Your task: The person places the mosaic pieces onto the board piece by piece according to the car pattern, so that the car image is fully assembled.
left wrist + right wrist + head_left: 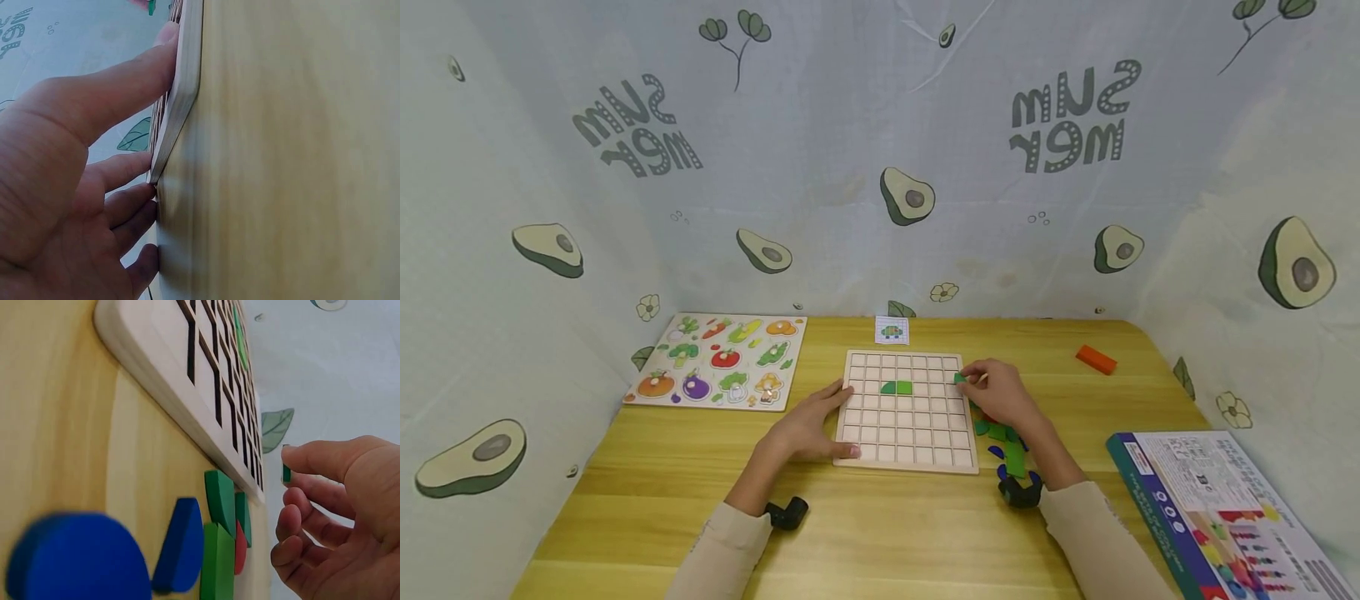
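Observation:
A wooden grid board (906,425) lies in the middle of the table. Two green pieces sit side by side in its cells: a dark green quarter-round piece (889,388) and a lighter green square piece (905,388). My left hand (808,427) rests along the board's left edge, thumb near the front corner and fingers farther back. Over the board's right edge, my right hand (1000,393) pinches a small dark green block (286,465) between thumb and index finger. Below that hand lies a pile of loose blocks, including a blue block (181,547) and a light green block (1015,458).
Behind the board lies a small picture card (892,331). A vegetable puzzle board (711,362) occupies the back left. At the right are an orange block (1096,360) and a printed box (1225,508). A patterned cloth (835,167) surrounds the table.

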`<state>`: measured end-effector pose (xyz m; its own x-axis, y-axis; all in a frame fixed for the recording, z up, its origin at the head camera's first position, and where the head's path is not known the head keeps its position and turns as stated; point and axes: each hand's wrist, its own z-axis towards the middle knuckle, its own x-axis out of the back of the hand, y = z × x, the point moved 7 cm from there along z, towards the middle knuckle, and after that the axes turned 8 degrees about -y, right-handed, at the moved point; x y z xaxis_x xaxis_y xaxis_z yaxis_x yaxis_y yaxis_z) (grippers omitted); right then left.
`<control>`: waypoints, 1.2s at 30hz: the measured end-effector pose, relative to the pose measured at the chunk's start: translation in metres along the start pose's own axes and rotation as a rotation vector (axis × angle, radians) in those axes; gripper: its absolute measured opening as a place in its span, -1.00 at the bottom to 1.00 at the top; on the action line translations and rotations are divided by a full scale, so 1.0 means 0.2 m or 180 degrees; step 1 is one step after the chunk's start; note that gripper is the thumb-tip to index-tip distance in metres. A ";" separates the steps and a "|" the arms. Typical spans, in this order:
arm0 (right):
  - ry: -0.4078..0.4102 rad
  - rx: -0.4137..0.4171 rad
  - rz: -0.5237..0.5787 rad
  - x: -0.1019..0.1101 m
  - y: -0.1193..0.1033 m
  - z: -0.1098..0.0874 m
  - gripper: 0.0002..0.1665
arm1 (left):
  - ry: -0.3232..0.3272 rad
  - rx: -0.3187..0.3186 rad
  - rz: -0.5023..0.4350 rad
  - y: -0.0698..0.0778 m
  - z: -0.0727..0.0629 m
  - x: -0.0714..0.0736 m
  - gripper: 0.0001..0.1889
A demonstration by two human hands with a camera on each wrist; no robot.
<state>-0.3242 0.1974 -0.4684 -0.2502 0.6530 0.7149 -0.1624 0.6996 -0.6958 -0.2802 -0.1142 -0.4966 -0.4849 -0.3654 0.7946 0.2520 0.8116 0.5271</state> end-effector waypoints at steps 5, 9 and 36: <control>0.0001 0.0070 -0.0015 -0.04 -0.02 0.01 -0.67 | 0.0004 -0.0033 0.0029 0.00 0.00 0.00 0.12; 0.0008 0.0128 -0.0009 -0.07 -0.03 0.02 -0.69 | -0.0001 -0.0075 0.0020 0.00 0.00 0.00 0.12; -0.0069 0.0268 0.0006 -0.22 -0.15 0.10 -0.72 | 0.0012 -0.0083 -0.0051 0.00 0.00 0.00 0.11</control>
<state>-0.3280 0.1413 -0.4808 -0.2709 0.6471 0.7126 -0.2415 0.6709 -0.7011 -0.2796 -0.1145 -0.4963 -0.4858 -0.3801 0.7871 0.2659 0.7935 0.5474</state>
